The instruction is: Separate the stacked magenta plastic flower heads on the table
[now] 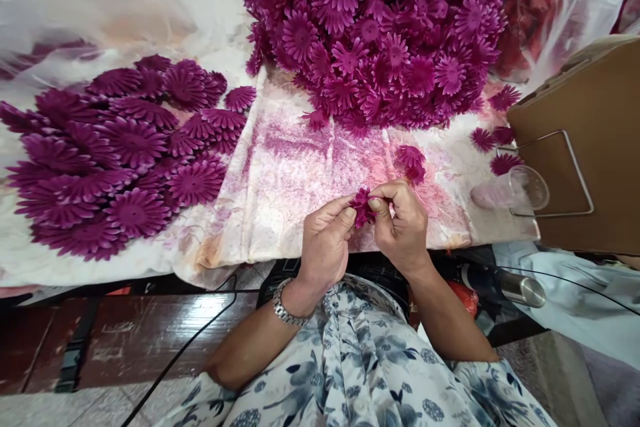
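Observation:
Between both hands is a small purple artificial flower (362,208), held just above the front edge of the cloth-covered table (295,193). My left hand (327,233) is closed, pinching the flower's left side between thumb and fingers. From the other side my right hand (401,225) pinches its petals, fingertips closed. Just beyond the right hand lies a loose purple flower (411,161). A large heap of small purple flowers (380,40) stands at the back. To the left, bigger flat purple petal pieces (135,140) are piled up.
On the right a clear plastic cup (529,187) lies on its side by a bent metal wire frame (575,160) and a cardboard box (585,133). Clear plastic bags (575,13) sit at the back. Below the table edge is a dark bottle with a metal cap (523,289).

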The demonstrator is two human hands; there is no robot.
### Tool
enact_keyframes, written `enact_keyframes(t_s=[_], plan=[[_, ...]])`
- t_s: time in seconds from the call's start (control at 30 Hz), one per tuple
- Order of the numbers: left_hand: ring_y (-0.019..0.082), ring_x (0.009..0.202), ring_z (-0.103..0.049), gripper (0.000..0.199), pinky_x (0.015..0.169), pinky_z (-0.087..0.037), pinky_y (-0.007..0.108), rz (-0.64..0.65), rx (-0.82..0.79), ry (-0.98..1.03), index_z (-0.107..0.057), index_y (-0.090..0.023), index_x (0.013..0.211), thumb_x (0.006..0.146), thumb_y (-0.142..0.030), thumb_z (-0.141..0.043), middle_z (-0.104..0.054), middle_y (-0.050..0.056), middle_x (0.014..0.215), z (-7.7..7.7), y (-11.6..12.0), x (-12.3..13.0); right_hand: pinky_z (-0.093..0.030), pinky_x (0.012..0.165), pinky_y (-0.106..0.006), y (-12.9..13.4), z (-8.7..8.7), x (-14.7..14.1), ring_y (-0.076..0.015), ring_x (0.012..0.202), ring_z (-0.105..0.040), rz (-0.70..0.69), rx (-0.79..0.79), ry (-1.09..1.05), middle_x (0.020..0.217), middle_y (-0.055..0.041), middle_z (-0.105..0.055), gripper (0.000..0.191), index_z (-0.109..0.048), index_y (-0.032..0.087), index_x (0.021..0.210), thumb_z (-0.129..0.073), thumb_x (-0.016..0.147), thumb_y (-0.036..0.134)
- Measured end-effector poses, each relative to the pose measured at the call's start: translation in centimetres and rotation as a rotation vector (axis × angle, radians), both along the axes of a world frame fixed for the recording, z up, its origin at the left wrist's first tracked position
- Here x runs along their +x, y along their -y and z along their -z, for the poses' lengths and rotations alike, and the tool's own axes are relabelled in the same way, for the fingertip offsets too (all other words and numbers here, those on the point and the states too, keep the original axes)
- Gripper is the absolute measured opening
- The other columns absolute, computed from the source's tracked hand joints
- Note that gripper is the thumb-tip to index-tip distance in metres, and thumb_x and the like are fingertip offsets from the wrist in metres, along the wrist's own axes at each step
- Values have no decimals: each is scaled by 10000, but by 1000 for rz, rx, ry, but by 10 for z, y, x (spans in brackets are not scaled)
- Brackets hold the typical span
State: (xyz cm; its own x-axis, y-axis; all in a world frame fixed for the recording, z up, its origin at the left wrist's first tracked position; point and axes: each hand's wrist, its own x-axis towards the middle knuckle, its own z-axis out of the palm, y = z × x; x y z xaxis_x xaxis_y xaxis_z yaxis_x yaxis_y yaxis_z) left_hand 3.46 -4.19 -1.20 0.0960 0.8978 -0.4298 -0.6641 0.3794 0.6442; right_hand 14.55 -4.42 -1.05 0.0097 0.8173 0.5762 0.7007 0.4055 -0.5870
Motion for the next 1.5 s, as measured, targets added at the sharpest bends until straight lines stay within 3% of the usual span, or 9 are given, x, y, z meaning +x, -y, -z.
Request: enact_keyframes(t_s=[0.33,0.5,0.6,0.73,0.9,0.97,1.07,1.13,1.5], plan=[[83,627,-556,139,643,-444,188,128,214,-134,-748,-171,819,737,-264,-685,-692,4,704,6,-3,-7,-459,622,-258,-2,-4,9,-119,673,-533,-110,-141,90,720,5,-539,69,-523,192,811,-585,838,207],[163,834,-646,211,829,-481,280,111,255,-255,-744,-189,924,735,-265,-689,-736,36,862,17,2,-7,-455,613,-244,-2,1,4,-109,659,-526,-84,-84,101,703,3,-543,88,-519,186,801,-505,852,117],[178,831,-668,209,836,-501,309,52,207,-209,-752,-190,888,700,-276,-721,-748,48,875,15,2,-7,-451,593,-236,-5,3,11,-104,643,-529,9,-50,63,699,16,-540,71,-522,193,801,-521,843,136],[171,698,-676,178,747,-533,312,-32,145,-101,-754,-173,781,630,-264,-771,-741,41,726,4,-2,-9,-436,574,-240,-18,1,47,-100,617,-515,291,47,14,716,21,-537,30,-543,192,815,-530,841,188],[150,667,-652,203,705,-525,286,30,91,-41,-740,-145,757,607,-276,-777,-730,47,725,0,-9,-12,-460,687,-332,-30,-6,78,-149,712,-514,433,-27,267,813,-36,-554,84,-625,183,868,-581,808,222],[140,676,-643,201,715,-512,273,48,79,-35,-740,-144,771,615,-267,-768,-727,46,735,1,-11,-11,-468,667,-330,-26,-10,67,-145,702,-515,357,-18,265,860,-47,-567,127,-626,193,926,-599,808,234],[113,668,-610,193,685,-481,230,90,107,-46,-745,-148,814,663,-268,-736,-715,35,735,2,-9,-9,-472,602,-277,-17,-12,35,-122,666,-531,-19,-75,180,805,-23,-585,70,-602,201,886,-605,820,226],[94,635,-574,198,623,-451,198,126,112,-59,-747,-149,840,699,-283,-714,-701,28,718,3,-8,-8,-462,583,-258,-14,-10,17,-118,656,-527,-167,-137,143,726,-1,-557,62,-565,196,816,-621,812,224],[64,555,-442,179,536,-367,187,78,160,-151,-739,-145,768,678,-300,-744,-571,-20,577,11,-3,-10,-437,592,-254,-10,3,4,-125,648,-515,-128,-25,144,676,-9,-532,101,-514,191,782,-503,861,130]])
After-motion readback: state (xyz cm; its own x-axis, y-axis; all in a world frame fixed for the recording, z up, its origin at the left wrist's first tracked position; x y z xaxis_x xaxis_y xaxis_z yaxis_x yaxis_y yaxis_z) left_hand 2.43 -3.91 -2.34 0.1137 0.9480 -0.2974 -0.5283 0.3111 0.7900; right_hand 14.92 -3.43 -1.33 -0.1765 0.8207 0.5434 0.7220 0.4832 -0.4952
